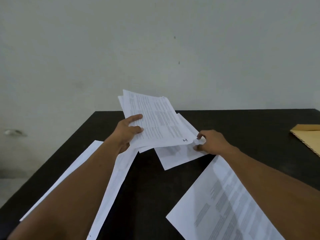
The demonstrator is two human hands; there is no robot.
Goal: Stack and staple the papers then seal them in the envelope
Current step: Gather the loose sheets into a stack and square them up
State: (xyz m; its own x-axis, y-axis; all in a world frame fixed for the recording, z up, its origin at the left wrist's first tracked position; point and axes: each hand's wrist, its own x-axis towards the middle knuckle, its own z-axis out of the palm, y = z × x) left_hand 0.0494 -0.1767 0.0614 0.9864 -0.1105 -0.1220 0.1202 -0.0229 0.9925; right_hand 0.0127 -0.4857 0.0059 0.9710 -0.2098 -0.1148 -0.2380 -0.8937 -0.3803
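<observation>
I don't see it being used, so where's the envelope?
The brown envelope lies at the table's far right edge, partly out of frame, beyond the right hand.

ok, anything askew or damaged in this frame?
Yes. The held stack is fanned, its edges not squared, and its corner by the right hand is curled. Loose sheets lie scattered at angles: near right, under the left arm.

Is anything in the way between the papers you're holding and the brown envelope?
Nothing visible. The held papers are up in both hands; only bare dark table lies between them and the envelope at the right edge.
</observation>
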